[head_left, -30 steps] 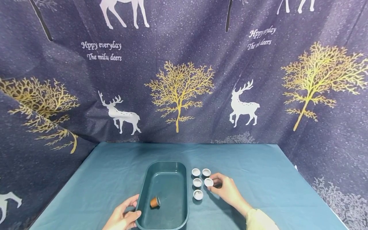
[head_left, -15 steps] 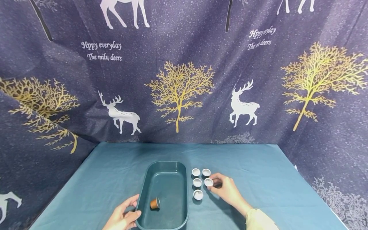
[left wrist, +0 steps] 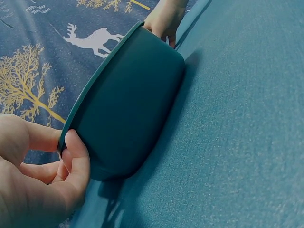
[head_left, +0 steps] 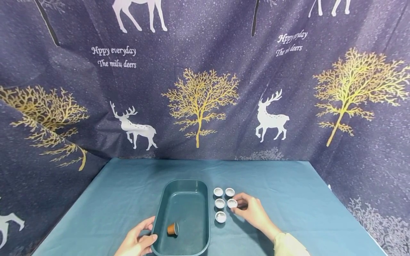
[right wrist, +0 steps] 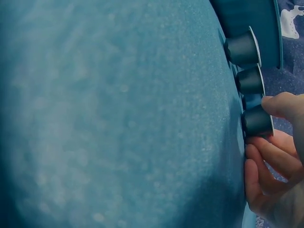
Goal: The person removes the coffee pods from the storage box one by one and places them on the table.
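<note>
My left hand [head_left: 137, 239] pinches the left rim of a dark teal rectangular tray [head_left: 209, 217]; in the left wrist view, thumb and fingers grip that rim from both sides. Inside the tray an orange coffee capsule [head_left: 172, 229] lies on its side. To the tray's right, my right hand [head_left: 251, 210] holds a coffee capsule [head_left: 232, 203] with a silvery-white lid between thumb and fingers. The right wrist view shows this capsule's dark body [right wrist: 258, 121], standing lid up at the cloth. Other lid-up capsules [head_left: 219, 203] stand beside it in two short columns.
A teal cloth [head_left: 275, 177] covers the table. Behind it hangs a dark blue curtain [head_left: 208, 46] printed with deer and trees, which also closes off both sides. The tray's right wall is close to the nearest column of capsules.
The orange capsule has rolled slightly toward the near end of the tray and turned a little. Both hands keep nearly the same place and grip.
</note>
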The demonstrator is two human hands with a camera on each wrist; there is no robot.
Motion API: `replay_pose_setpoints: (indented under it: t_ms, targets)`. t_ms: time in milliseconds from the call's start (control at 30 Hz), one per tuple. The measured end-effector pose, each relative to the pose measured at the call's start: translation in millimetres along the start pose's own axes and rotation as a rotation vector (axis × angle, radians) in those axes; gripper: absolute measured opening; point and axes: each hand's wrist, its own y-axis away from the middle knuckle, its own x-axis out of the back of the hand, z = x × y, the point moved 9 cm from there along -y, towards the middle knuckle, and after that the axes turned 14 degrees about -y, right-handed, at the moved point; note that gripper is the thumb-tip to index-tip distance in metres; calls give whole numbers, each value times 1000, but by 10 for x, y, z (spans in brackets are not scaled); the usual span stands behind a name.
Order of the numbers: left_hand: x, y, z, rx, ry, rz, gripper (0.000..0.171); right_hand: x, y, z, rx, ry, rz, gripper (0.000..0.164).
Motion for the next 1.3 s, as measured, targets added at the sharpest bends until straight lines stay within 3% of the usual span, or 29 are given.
replay_pose_setpoints:
  t_ms: [633,800,1033,1300]
  targets:
    - [0,-11,-45,24,6,4,74,2,17,-2,20,-8,1,31]
    - [-6,-9,-41,28,14,1,73,9,28,3,14,2,8,41]
    - [-10,-13,-44,32,28,-4,73,36,36,30,-28,49,22,67]
    - [1,-12,-49,22,16,2,74,35,34,38,-29,44,19,71]
